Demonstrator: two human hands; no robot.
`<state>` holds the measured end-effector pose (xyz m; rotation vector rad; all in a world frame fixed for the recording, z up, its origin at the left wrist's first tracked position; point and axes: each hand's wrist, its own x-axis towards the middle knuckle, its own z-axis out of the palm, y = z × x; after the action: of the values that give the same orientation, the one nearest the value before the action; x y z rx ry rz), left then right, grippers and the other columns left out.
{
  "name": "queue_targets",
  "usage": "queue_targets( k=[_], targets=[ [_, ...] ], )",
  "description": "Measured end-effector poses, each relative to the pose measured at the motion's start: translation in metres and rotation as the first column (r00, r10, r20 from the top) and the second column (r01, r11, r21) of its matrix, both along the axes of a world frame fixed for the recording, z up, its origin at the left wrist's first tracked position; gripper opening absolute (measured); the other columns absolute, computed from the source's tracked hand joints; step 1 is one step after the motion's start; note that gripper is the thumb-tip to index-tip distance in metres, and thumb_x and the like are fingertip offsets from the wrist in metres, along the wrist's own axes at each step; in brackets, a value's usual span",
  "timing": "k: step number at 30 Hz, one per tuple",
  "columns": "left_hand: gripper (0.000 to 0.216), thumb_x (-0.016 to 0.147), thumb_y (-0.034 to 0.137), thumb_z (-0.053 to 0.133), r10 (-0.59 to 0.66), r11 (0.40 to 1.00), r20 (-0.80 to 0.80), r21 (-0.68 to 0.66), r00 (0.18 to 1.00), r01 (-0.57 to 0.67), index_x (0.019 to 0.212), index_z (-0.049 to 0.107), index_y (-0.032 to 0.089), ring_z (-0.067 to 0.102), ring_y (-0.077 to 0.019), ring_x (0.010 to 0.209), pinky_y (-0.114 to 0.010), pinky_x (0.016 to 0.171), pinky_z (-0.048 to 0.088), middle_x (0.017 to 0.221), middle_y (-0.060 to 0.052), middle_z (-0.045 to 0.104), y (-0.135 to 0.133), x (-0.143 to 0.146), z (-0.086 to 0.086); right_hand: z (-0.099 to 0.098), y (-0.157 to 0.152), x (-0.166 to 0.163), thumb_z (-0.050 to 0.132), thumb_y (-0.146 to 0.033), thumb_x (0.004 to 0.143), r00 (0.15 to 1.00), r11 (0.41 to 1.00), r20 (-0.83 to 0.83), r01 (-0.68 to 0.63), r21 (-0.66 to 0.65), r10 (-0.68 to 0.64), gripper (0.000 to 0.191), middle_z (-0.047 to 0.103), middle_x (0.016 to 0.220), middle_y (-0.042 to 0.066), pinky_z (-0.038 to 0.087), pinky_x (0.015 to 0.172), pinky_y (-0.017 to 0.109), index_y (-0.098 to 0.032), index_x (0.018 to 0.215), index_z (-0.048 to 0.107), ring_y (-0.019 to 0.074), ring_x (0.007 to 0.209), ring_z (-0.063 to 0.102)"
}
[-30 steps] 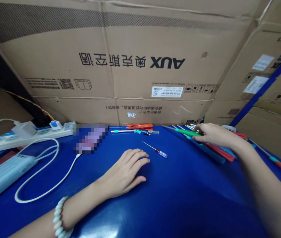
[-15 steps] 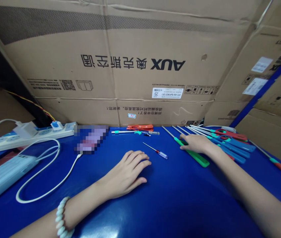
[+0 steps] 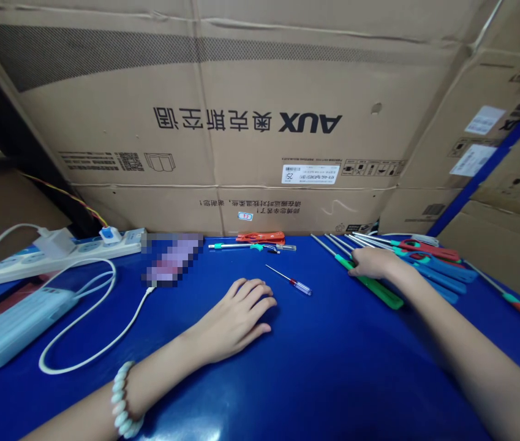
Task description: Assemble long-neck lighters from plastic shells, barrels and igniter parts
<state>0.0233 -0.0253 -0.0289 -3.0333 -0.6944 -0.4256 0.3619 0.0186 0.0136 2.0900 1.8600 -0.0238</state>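
My left hand (image 3: 234, 318) lies palm down on the blue table (image 3: 315, 367), fingers loosely together and flat, holding nothing; a pale bead bracelet (image 3: 122, 401) is on that wrist. A small screwdriver with a clear handle (image 3: 290, 280) lies just beyond its fingertips. My right hand (image 3: 372, 263) rests flat on a long green-handled screwdriver (image 3: 370, 283) at the right, fingers stretched over its shaft. Beside it lies a row of several blue- and red-handled screwdrivers (image 3: 429, 260).
Large cardboard boxes (image 3: 250, 122) wall off the back. A red tool (image 3: 260, 237) and a thin green-tipped screwdriver (image 3: 250, 246) lie at the table's far edge. At left are a white power strip (image 3: 62, 251), a power bank (image 3: 16, 321) with a white cable (image 3: 98, 331), and a blurred-out item (image 3: 172, 257).
My right hand slid the green-handled screwdriver out of the row toward me and to the left, then eased slightly back right. My left hand stayed in place.
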Motion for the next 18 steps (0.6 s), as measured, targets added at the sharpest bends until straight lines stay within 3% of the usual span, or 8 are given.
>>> queue_targets(
  k=[5,9,14,18],
  targets=[
    [0.024,0.095,0.03,0.044,0.053,0.998,0.004,0.028,0.999,-0.053,0.117,0.048,0.019,0.04,-0.0278,0.12,-0.046,0.1,0.033,0.122,-0.009,0.051,0.005,-0.002,0.001,0.003,-0.002,-0.006,0.062,-0.043,0.08,0.999,0.988,-0.024,-0.035,0.148,0.039,0.029,0.068,0.087,0.015,0.044,0.067,0.032,-0.014,0.085,0.066,0.0311,0.089,0.064],
    [0.021,0.095,0.026,0.044,0.089,0.996,0.004,0.017,0.996,-0.089,0.115,0.049,0.019,0.041,-0.0271,0.118,-0.045,0.098,0.034,0.12,-0.009,0.051,0.009,-0.001,-0.001,0.0,0.006,-0.028,0.048,-0.03,0.089,0.985,0.942,-0.094,-0.109,0.318,0.146,0.021,0.068,0.091,0.014,0.042,0.069,0.03,-0.015,0.094,0.062,0.0267,0.09,0.064],
    [0.021,0.094,0.026,0.046,0.082,0.997,0.017,-0.014,0.996,-0.082,0.115,0.048,0.019,0.041,-0.0266,0.117,-0.045,0.098,0.034,0.119,-0.009,0.052,0.011,0.0,-0.006,-0.017,0.035,-0.061,0.053,-0.024,0.087,0.9,0.888,-0.26,-0.229,0.4,0.349,0.012,0.069,0.087,0.005,0.043,0.069,0.024,-0.019,0.09,0.063,0.0175,0.08,0.064],
    [0.022,0.094,0.026,0.046,0.094,0.995,0.03,-0.038,0.995,-0.093,0.115,0.048,0.02,0.042,-0.0258,0.115,-0.044,0.097,0.035,0.119,-0.008,0.052,0.01,-0.001,-0.007,-0.03,0.06,-0.079,0.051,-0.017,0.087,0.833,0.823,-0.307,-0.271,0.499,0.46,0.023,0.064,0.106,0.008,0.043,0.083,0.027,-0.016,0.108,0.059,0.0182,0.096,0.059]
  ],
)
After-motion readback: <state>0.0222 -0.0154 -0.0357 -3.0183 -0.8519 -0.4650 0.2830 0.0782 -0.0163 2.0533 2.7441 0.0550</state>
